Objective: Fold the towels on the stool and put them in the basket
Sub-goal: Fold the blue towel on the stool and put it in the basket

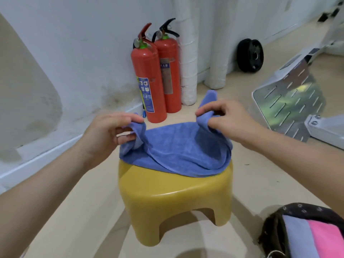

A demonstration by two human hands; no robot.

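A blue towel (175, 148) lies across the far part of a yellow plastic stool (173, 198) in the middle of the view. My left hand (108, 131) pinches the towel's far left corner and holds it raised. My right hand (227, 118) pinches the far right corner, also lifted, so the towel sags between them. At the bottom right stands a dark basket (273, 226). A grey-blue towel (297, 237) and a pink towel (327, 239) lie folded inside it.
Two red fire extinguishers (158, 77) stand against the white wall behind the stool, beside white wrapped pipes (188, 71). A perforated metal plate on a white frame (290, 101) lies on the floor at the right. A black weight disc (250, 55) leans on the wall.
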